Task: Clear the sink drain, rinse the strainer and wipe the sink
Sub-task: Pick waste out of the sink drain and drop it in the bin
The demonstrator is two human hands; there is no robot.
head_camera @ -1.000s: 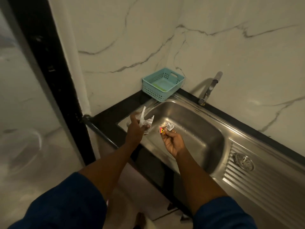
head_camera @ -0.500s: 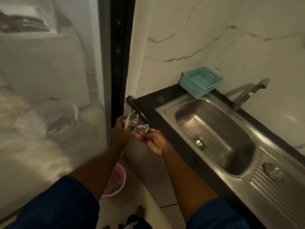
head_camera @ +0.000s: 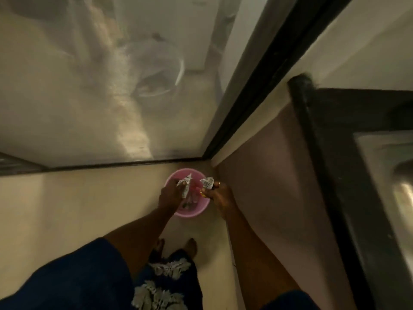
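Both hands are over the pink bin (head_camera: 190, 212) on the floor. Left hand (head_camera: 171, 194) pinches a torn wrapper (head_camera: 186, 185), right hand (head_camera: 220, 194) pinches a scrap (head_camera: 207, 182). Sink (head_camera: 388, 175) sits far right, blurry.

bin (head_camera: 188, 211) on floor (head_camera: 85, 204), left of cabinet (head_camera: 263, 180)

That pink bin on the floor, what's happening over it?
A person is bent over the pink bin, which stands on the floor in the corner by the cabinet. The left hand holds a torn wrapper above it; the right hand pinches a smaller scrap over the rim. Neither piece has been dropped yet.
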